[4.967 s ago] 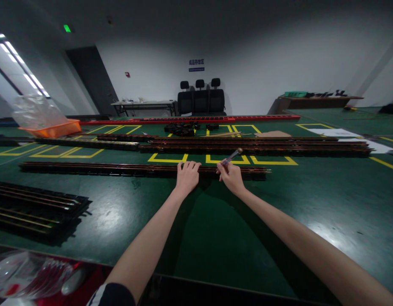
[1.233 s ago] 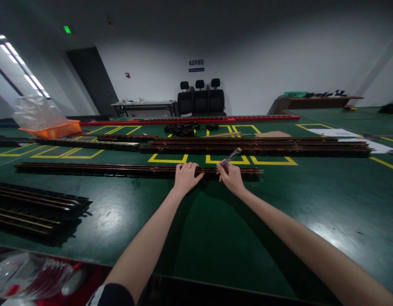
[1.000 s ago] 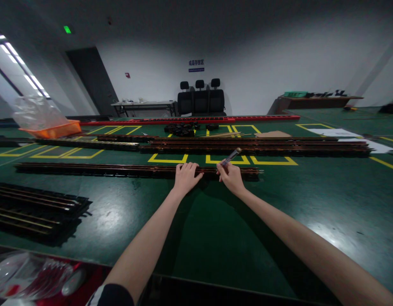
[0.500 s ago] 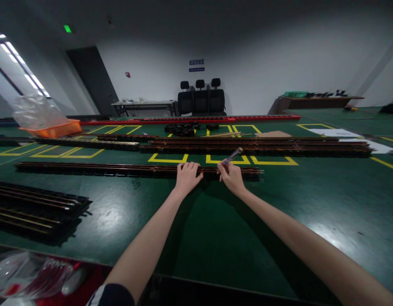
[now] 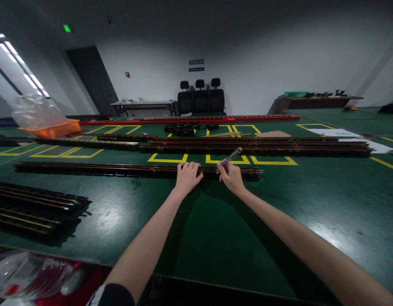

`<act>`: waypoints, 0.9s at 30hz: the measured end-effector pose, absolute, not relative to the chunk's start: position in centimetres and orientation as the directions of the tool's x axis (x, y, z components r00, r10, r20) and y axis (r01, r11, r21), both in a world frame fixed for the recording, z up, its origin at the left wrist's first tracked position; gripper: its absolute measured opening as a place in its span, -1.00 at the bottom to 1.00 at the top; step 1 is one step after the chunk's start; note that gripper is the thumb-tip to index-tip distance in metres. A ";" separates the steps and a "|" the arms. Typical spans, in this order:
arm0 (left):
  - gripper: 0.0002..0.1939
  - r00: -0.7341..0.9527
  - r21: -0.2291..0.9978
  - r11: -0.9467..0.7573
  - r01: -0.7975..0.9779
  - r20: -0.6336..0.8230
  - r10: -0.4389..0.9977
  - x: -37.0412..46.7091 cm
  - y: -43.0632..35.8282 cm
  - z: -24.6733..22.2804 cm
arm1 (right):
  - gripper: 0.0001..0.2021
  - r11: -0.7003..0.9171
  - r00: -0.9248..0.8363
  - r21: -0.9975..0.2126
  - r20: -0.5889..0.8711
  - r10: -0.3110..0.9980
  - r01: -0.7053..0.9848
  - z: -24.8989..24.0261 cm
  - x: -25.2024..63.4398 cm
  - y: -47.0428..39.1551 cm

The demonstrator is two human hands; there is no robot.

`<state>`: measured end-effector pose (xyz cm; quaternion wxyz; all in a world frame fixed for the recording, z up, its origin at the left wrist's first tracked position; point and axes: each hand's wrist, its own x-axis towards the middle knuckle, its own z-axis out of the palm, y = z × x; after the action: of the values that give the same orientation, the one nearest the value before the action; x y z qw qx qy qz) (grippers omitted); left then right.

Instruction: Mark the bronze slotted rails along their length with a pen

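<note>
A long, dark rail-like strip (image 5: 126,169) with copper-coloured lines along it lies crosswise on the green table (image 5: 199,238). My left hand (image 5: 188,178) is curled over this strip, fingers on its far side and thumb towards the right. Just to the right, my right hand (image 5: 230,176) grips a slim pen (image 5: 231,157) with a partly clear barrel. Its upper end leans back and to the right, while its tip is hidden beside my fingers at the strip.
Behind lies a bundle of similar strips (image 5: 263,146); another stack (image 5: 33,208) is at near left. An orange basket (image 5: 56,128) holds clear plastic bags. Dark parts (image 5: 182,128) and white paper (image 5: 335,133) lie farther back. Plastic-wrapped items (image 5: 40,274) sit below the table's front edge.
</note>
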<state>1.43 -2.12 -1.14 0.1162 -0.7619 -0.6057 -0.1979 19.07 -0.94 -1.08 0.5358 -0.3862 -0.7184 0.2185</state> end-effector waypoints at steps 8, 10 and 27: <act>-0.71 0.188 0.068 -0.244 0.967 0.453 0.871 1.4 -2.2 -1.2 | -0.59 0.613 -0.131 -0.720 0.608 0.783 0.325 -1.2 19.1 -0.8; -0.70 0.188 0.065 -0.242 0.968 0.450 0.873 1.4 -2.1 -1.2 | -0.59 0.613 -0.129 -0.721 0.608 0.783 0.325 -1.2 19.1 -0.8; -0.66 0.217 0.059 -0.272 0.961 0.454 0.864 1.5 -2.6 -0.8 | -0.55 0.606 -0.143 -0.724 0.597 0.790 0.329 -1.1 19.0 -0.8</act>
<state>1.52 -2.56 -0.83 0.1179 -0.7710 -0.5918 -0.2037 19.04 -0.84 -1.10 0.5285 -0.3864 -0.7238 0.2178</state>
